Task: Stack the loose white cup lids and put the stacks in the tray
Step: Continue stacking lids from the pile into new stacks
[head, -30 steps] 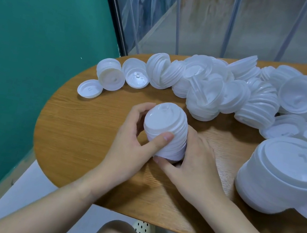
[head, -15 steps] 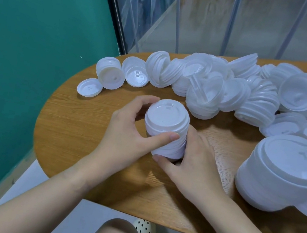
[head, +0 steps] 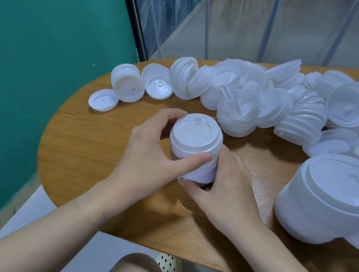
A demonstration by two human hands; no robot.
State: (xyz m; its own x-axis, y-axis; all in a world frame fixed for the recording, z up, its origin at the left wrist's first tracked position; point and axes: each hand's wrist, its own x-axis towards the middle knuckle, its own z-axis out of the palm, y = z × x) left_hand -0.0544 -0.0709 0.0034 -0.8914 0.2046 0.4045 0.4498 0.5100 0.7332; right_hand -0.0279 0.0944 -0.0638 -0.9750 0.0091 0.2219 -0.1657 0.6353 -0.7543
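At the centre of the frame, both hands are holding a short stack of lids (head: 194, 148) upright on the wooden table (head: 90, 144). The left hand (head: 154, 153) is gripping its upper part, thumb across the front; the right hand (head: 224, 187) is cupping its base. No tray is showing, while the loose lids (head: 247, 100) are lying just beyond the stack, toward the upper right.

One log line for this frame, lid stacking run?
step: squaring stack | left hand: grips lid stack | right hand: grips stack base | loose lids: remain on table | tray: unseen
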